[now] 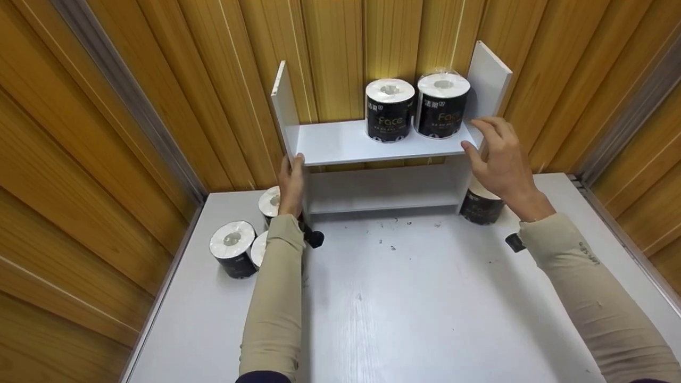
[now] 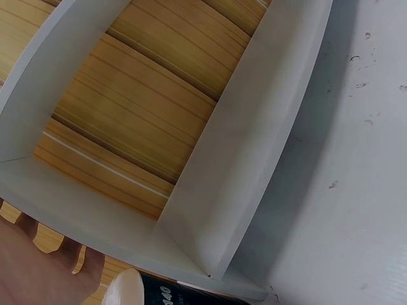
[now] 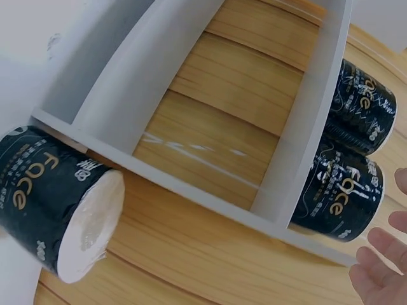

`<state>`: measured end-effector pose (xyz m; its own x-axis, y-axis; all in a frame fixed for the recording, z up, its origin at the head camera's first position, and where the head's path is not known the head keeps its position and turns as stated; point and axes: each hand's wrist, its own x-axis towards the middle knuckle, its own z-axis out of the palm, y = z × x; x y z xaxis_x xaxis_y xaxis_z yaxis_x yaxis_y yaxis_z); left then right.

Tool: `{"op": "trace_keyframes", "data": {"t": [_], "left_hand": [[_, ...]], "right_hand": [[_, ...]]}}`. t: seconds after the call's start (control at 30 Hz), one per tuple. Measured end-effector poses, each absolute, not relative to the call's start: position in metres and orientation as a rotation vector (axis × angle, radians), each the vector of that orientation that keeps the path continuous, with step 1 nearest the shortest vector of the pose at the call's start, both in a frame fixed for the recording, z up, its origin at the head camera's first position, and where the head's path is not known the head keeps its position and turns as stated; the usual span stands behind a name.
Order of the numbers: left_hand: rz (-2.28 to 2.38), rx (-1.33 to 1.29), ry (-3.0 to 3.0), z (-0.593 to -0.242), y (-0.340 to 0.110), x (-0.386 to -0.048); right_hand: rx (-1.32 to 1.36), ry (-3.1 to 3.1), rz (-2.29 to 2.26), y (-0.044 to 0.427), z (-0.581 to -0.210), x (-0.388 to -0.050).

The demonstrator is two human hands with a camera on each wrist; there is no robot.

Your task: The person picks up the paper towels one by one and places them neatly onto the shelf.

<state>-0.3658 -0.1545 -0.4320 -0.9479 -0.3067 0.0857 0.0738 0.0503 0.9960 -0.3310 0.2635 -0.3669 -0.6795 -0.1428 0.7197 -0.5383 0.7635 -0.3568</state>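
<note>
My left hand [image 1: 291, 186]: clamped on the shelf's [image 1: 340, 144] side edge | right hand [image 1: 503, 159]: fingers apart, nothing held; paper roll [image 1: 439, 114] just left, second roll [image 1: 389, 119] beyond | I'd brace the shelf, touch rolls lightly

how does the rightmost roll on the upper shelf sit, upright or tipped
Upright: the roll stands on the upper shelf, its white end with the core hole facing up.

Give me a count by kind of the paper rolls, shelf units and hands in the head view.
Paper rolls: 6 visible, some partly hidden
Shelf units: 1
Hands: 2, the left hand and right hand
Total: 9
</note>
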Motion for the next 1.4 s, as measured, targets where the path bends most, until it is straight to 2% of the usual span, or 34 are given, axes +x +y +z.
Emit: {"op": "trace_keyframes", "data": {"t": [1.0,1.4], "left_hand": [[-2.0,0.189,-2.027,-0.433,-0.159,-0.367],[-1.991,0.198,-2.038,-0.434,-0.156,-0.366]], "right_hand": [[0.451,-2.292,0.694,0.293,-0.403,-0.332],[0.399,-2.366,0.7,0.303,-0.43,-0.329]]}}
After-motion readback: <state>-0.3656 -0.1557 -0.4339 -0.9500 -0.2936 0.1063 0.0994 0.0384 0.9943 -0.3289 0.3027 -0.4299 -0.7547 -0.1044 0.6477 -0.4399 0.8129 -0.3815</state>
